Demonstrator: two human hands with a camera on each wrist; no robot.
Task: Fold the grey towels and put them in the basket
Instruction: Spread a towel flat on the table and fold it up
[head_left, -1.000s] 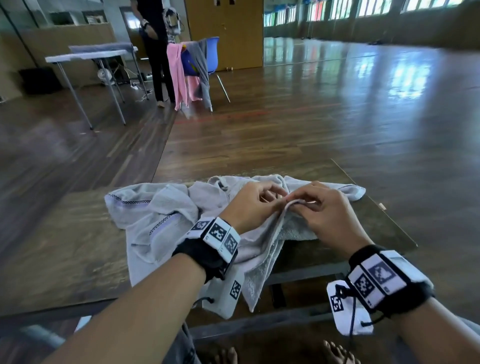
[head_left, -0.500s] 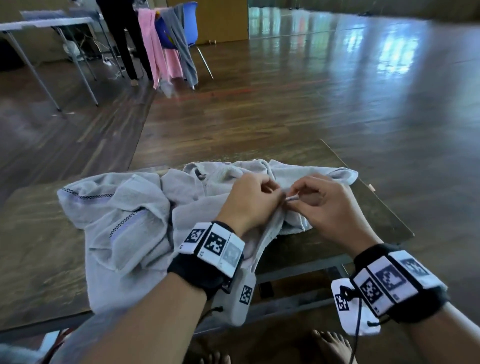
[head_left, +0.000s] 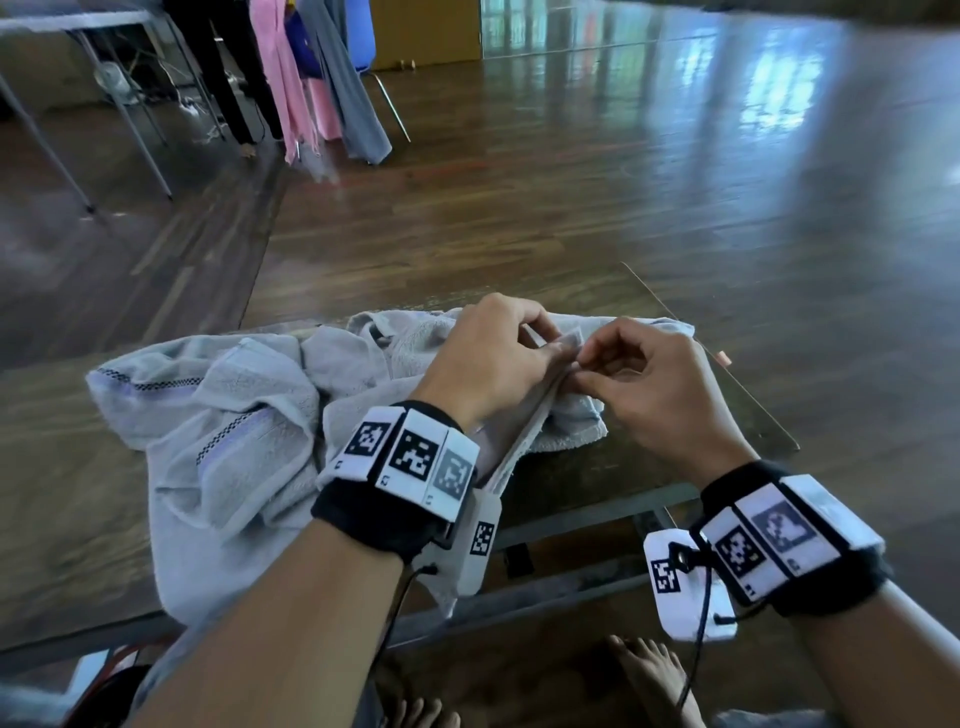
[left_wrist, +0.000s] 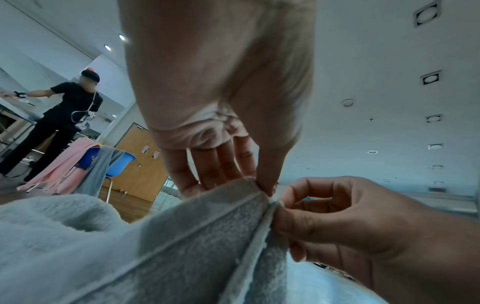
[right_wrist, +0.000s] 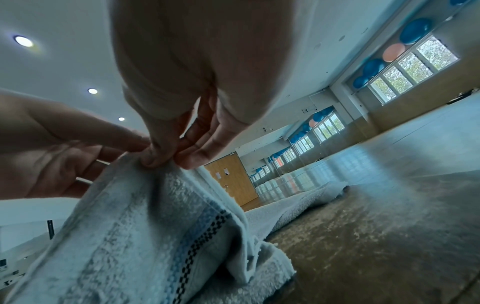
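Note:
A grey towel (head_left: 234, 431) with a dark checked stripe lies crumpled on the wooden table (head_left: 62, 530), part of it hanging over the near edge. My left hand (head_left: 519, 353) pinches a lifted hem of the grey towel (left_wrist: 207, 222) between thumb and fingers. Right beside it, my right hand (head_left: 602, 364) pinches the same hem of the grey towel (right_wrist: 145, 216), thumb against fingertips. Both hands meet above the towel's right part. No basket shows in any view.
The table's right edge (head_left: 753, 410) lies just past my right hand. Beyond it is wooden floor. At the back left stand a blue chair (head_left: 358, 31) draped with pink and grey cloths, a folding table (head_left: 62, 21) and a person in black (left_wrist: 64, 115). My bare feet (head_left: 649, 675) are under the table.
The hands have lifted the pinched hem slightly and stayed close together. The head view has tilted down and nearer, so the towel sits lower left in the frame.

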